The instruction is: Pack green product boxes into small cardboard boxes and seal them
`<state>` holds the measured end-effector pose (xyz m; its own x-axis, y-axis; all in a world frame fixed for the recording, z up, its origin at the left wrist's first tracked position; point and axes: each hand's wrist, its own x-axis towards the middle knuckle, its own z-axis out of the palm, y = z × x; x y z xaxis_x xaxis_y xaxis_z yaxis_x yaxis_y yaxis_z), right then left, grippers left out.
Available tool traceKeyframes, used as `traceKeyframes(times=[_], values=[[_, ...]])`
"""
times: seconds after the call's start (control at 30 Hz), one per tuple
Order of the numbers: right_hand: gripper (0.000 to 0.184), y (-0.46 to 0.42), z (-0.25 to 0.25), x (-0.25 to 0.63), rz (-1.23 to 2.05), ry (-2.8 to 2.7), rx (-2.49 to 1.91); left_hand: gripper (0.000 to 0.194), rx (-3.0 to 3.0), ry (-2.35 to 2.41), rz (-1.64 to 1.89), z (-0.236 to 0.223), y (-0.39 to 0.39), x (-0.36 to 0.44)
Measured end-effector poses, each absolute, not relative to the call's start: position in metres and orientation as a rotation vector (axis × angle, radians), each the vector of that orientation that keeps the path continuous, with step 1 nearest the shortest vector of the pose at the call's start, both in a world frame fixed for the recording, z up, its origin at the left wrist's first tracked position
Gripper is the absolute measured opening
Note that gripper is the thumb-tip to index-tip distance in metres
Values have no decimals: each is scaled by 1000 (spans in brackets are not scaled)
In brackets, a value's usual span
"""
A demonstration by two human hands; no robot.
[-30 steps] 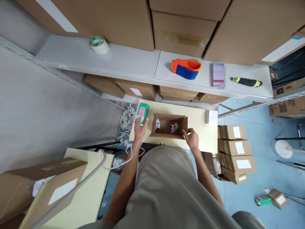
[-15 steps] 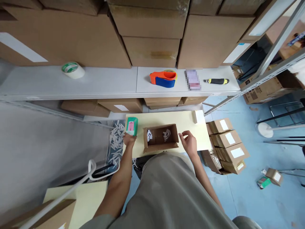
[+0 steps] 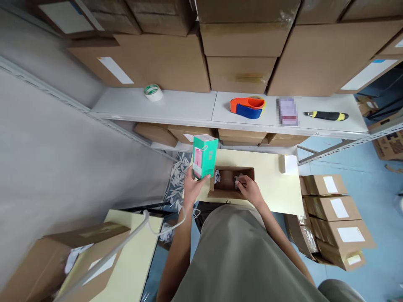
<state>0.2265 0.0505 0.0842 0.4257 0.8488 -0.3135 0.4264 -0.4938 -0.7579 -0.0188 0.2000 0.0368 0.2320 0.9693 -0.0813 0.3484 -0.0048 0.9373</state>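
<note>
My left hand (image 3: 192, 184) grips the lower end of a green box (image 3: 209, 158) with a pink picture on its side. The box is raised and slightly tilted above the left end of an open cardboard carton (image 3: 228, 194). My right hand (image 3: 251, 191) reaches over the carton's right side, its fingers closed on a wad of crumpled paper (image 3: 236, 179). A second wad of crumpled paper (image 3: 217, 176) lies inside the carton at the left. The carton stands on a pale yellow table (image 3: 273, 188).
A white box (image 3: 289, 164) sits at the table's back right. The shelf (image 3: 189, 105) above bears a tape roll (image 3: 153, 93), an orange-and-blue tape dispenser (image 3: 247, 108), a blurred purple item (image 3: 287, 112) and a utility knife (image 3: 327, 115). Stacked cartons (image 3: 343, 209) stand right of the table.
My left hand has lifted the green box off the table and brought it towards the carton. My right hand has moved from beside the carton into it, onto the paper. The view has shifted left.
</note>
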Motion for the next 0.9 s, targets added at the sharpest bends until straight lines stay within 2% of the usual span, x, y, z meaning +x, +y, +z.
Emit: traceKeyframes(times=[0.17,0.4,0.57,0.63,0.7,0.9], values=[[29,46,70,236,925,-1106,-2147,78,1404,951,605,56,166,19],[36,26,64,254,832,-1076,-2305,75,1801,1066,442,40,158,33],[90,27,59,254,755,-1090,-2271,76,1993,1048,414,47,172,14],[99,32,57,253,725,-1186,-2252,77,2045,1028,371,46,179,12],[96,40,55,251,713,-1321,-2272,79,2087,1023,316,42,185,14],[61,71,54,253,761,-1602,-2639,83,2245,1067,140,16,193,40]])
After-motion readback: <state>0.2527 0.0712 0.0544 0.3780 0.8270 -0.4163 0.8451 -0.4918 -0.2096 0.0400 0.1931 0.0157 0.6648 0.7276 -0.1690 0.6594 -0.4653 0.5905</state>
